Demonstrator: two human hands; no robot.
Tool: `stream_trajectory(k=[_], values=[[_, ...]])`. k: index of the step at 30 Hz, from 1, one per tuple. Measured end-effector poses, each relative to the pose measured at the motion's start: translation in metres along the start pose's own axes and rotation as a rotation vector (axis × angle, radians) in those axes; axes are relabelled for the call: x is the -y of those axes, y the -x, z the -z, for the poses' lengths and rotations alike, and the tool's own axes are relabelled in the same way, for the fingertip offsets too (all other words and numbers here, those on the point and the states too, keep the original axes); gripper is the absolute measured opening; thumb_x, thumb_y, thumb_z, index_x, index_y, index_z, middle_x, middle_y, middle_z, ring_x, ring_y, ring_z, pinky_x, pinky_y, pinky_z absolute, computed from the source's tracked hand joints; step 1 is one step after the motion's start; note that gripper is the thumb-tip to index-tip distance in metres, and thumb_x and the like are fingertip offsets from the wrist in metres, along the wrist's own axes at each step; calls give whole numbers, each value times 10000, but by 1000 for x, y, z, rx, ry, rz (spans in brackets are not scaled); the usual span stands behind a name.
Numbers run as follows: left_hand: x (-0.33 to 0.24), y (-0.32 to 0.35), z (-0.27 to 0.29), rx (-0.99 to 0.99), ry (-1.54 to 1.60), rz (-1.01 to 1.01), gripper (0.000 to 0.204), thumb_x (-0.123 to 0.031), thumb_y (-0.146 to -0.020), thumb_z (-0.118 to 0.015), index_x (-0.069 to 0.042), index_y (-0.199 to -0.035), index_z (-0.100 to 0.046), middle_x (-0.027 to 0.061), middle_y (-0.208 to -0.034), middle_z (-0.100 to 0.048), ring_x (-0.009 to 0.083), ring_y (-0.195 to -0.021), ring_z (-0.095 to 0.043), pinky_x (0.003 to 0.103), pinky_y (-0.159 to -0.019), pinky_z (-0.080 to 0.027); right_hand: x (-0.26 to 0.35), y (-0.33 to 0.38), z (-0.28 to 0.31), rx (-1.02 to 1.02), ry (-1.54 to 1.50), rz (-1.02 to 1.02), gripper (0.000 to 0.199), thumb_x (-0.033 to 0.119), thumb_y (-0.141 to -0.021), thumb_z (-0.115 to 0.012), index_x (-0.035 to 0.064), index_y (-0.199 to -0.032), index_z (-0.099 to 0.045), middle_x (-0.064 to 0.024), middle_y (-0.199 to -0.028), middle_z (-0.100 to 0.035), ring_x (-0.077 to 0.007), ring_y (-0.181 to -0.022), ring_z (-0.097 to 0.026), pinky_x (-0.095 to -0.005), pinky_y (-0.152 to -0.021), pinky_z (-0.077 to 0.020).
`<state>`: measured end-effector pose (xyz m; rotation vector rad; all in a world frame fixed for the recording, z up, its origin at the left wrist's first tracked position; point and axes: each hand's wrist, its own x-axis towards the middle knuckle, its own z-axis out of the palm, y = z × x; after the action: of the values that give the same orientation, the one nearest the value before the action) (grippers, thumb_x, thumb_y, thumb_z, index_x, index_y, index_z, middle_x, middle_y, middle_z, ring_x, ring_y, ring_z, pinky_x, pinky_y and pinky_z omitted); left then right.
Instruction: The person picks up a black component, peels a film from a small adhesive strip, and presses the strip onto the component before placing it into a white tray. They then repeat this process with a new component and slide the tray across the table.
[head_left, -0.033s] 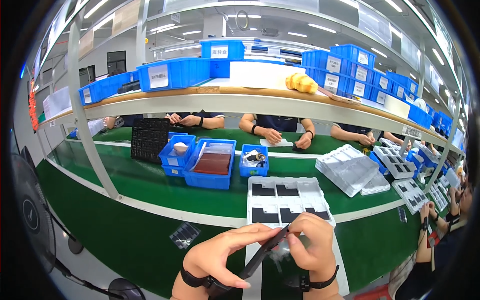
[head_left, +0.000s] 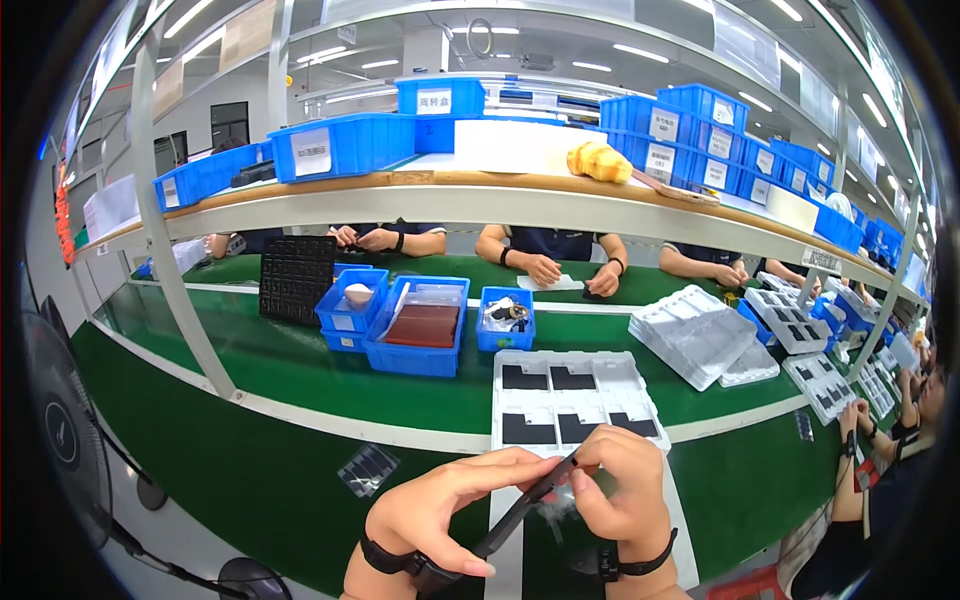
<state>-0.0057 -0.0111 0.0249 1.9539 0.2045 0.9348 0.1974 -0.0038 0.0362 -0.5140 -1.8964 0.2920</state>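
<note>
The held slab (head_left: 518, 515) is plain black, as are the wristbands (head_left: 655, 567). The desk (head_left: 250, 470) is glossy deep green, crossed by white strips (head_left: 330, 427). A white compartment tray (head_left: 615, 376) carries black rectangular pieces (head_left: 527, 429), making a dark-on-pale block pattern; the stacked trays (head_left: 690, 338) are white too. The gridded tray (head_left: 298, 280) is black. Bright blue colours the desk bin (head_left: 412, 362), whose stacked sheets (head_left: 422, 325) are reddish brown. Above, the shelf (head_left: 450, 208) is off-white with a tan edge (head_left: 430, 180), its blue bins (head_left: 365, 148) bear white labels (head_left: 312, 153), and a lumpy, ridged object (head_left: 598, 162) is golden yellow.
</note>
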Motion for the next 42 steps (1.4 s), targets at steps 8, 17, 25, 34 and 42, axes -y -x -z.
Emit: stream_trajectory(k=[8, 17, 25, 34, 42], values=[[3, -3, 1, 39, 13, -18, 1002, -387, -516, -772, 127, -1256, -334, 218, -1124, -478, 274, -1008, -472, 369, -875, -356, 1, 2, 2, -47, 25, -36, 100, 15, -561, -586, 19, -582, -488, -69, -528, -498, -211, -458, -483, -280, -437, -378], [-6, -6, 0, 67, -93, -14, 966, -318, -507, -775, 133, -1245, -345, 219, -1111, -480, 283, -1022, -471, 371, -889, -358, 3, 2, 2, -52, 47, -7, 105, -5, -539, -573, 24, -563, -475, -65, -501, -488, -208, -434, -485, -272, -421, -377], [-5, -6, -1, 39, -104, 5, 967, -287, -481, -794, 134, -1234, -358, 209, -1136, -484, 286, -1047, -465, 361, -913, -345, 7, 1, 3, -82, 136, 9, 123, -25, -522, -585, 29, -555, -479, -56, -485, -483, -198, -420, -490, -259, -408, -378], [-3, -7, -1, -2, -156, 30, 952, -260, -460, -805, 106, -1233, -386, 186, -1130, -494, 275, -1037, -475, 352, -902, -355, 6, 2, 1, -80, 194, -22, 135, -20, -552, -613, 30, -561, -488, -52, -482, -485, -193, -419, -490, -263, -407, -380], [-8, -9, -4, -37, -169, 147, 871, -175, -506, -780, 26, -1263, -397, 151, -1170, -443, 249, -1073, -438, 315, -943, -313, 4, 3, 1, -31, 167, -100, 115, -37, -604, -597, 12, -602, -493, -78, -531, -499, -216, -465, -502, -288, -433, -386]])
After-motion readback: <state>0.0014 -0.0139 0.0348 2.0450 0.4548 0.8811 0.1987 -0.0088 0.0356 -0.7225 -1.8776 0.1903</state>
